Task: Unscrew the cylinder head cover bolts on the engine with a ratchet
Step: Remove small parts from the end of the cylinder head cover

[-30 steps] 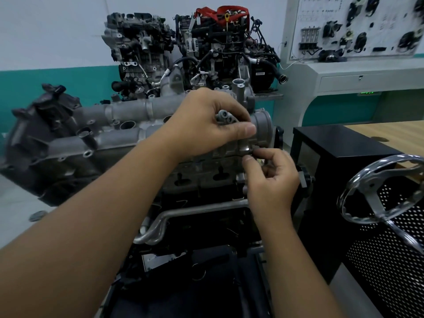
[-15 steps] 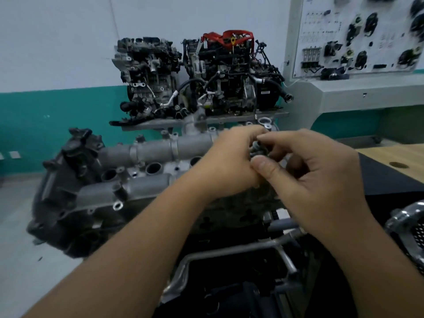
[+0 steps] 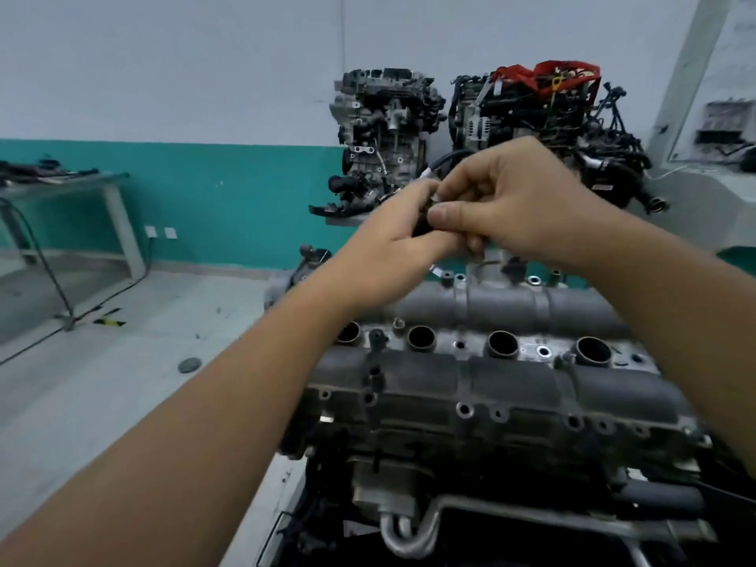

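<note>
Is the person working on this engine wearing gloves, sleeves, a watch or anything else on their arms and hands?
Nothing is worn, as far as the head view shows. The left hand and the right hand are bare, with no gloves, rings, or tape visible. Both forearms are bare too, right down to the picture's edges: no sleeves, cuffs, watch or wristband. Short, unpainted nails show on the right hand.

Two other engines (image 3: 470,137) stand by the wall; a metal table (image 3: 110,190) sits far left.
</note>
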A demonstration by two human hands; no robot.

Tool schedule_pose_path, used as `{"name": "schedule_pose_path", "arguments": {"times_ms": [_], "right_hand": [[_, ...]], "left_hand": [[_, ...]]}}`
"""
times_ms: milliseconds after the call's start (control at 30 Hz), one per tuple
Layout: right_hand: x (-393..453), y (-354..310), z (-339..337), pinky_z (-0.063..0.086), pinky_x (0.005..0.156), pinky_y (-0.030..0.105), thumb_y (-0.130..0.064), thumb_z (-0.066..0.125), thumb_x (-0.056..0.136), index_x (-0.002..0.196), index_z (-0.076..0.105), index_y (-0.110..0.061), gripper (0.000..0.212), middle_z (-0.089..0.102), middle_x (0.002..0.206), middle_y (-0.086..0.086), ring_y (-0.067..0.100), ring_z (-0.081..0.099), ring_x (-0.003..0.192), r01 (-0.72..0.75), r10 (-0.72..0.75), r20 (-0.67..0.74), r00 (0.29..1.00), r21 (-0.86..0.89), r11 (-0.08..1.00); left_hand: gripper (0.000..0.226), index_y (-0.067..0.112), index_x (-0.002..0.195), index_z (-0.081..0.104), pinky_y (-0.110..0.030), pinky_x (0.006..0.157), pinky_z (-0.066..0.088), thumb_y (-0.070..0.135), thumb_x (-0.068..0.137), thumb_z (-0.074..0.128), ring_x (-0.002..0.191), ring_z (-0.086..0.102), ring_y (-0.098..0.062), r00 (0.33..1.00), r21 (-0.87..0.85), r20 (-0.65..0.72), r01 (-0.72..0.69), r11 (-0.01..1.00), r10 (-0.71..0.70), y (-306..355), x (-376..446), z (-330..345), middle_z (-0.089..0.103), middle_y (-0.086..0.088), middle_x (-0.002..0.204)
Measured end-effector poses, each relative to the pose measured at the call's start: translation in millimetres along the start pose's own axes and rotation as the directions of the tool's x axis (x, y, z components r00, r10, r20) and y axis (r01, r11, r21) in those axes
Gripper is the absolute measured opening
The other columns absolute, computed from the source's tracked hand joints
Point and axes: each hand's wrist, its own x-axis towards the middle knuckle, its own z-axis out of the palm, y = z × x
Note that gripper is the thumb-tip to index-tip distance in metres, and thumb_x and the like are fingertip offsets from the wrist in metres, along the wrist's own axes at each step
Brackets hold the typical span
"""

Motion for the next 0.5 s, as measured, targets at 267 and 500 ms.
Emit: {"name": "schedule_pose_path", "arguments": {"times_ms": [267, 500], "right_hand": [[39, 18, 34, 0.058, 0.052, 0.028, -0.012, 0.073, 0.09, 0.09, 0.07, 0.0, 0.012, 0.066, 0.055, 0.0, 0.012, 0.057, 0.046, -0.031, -0.003, 0.114, 0.993, 0.295, 0.955], [48, 29, 24, 0.062, 0.057, 0.034, -0.019, 0.073, 0.088, 0.088, 0.07, -0.003, 0.016, 0.067, 0.063, 0.002, 0.013, 0.059, 0.051, -0.059, 0.034, 0.109, 0.993, 0.24, 0.969]], "left_hand": [[0.029, 0.006, 0.105, 0.066, -0.032, 0.069, 0.045, 0.031, 0.104, 0.051, 0.073, 0.055, 0.0, 0.997, 0.431, 0.074, -0.013, 0.902, -0.021, -29, 8, -59, 0.061, 0.01, 0.081], [0.034, 0.008, 0.088, 0.058, -0.04, 0.059, 0.042, 0.033, 0.107, 0.043, 0.056, 0.045, -0.005, 0.986, 0.447, -0.142, -0.016, 0.894, 0.088, -51, 6, -58, 0.053, 0.013, 0.06]]}}
